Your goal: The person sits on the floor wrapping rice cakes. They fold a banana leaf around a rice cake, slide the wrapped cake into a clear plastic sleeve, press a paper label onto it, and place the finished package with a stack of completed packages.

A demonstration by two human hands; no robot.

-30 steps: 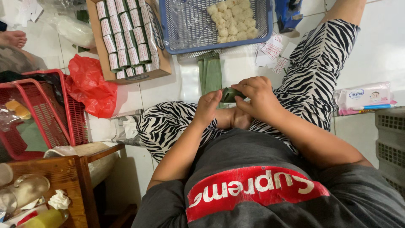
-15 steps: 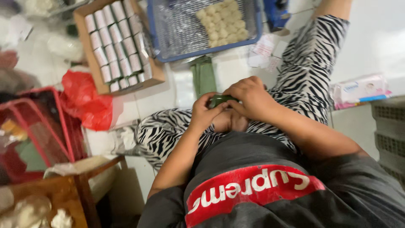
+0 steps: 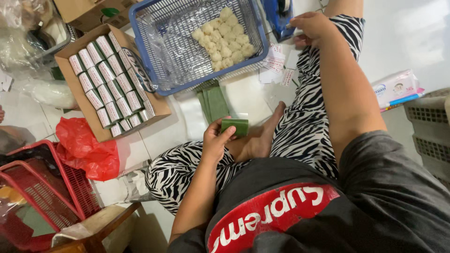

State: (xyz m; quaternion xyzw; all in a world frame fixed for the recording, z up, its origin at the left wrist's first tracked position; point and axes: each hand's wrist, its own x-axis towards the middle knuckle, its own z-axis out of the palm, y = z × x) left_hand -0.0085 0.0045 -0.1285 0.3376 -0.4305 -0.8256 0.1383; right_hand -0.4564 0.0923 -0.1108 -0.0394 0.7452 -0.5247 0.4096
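Green and small, a leaf-wrapped roll sits in the left hand. The fingers curl around one end of it and the thumb presses on top, so the hand is closed on the roll. The roll is held just above a bare foot, over the white tiled floor.

The right hand is stretched far out, well apart from the left one. It rests near the knee of the zebra-striped trousers, close to some small white paper slips on the floor. Its fingers look bent, but I cannot tell if they hold anything.

A flat pile of long green leaf strips lies on the floor just past the roll. Behind it stands a blue plastic basket lined with clear plastic, and pale round dough balls are heaped in one corner of it. Beside the basket is a brown cardboard box filled with neat rows of rolls with white paper bands. A red plastic bag and a red wire basket are on the left side. A pink and white pack of wipes lies on the right side.
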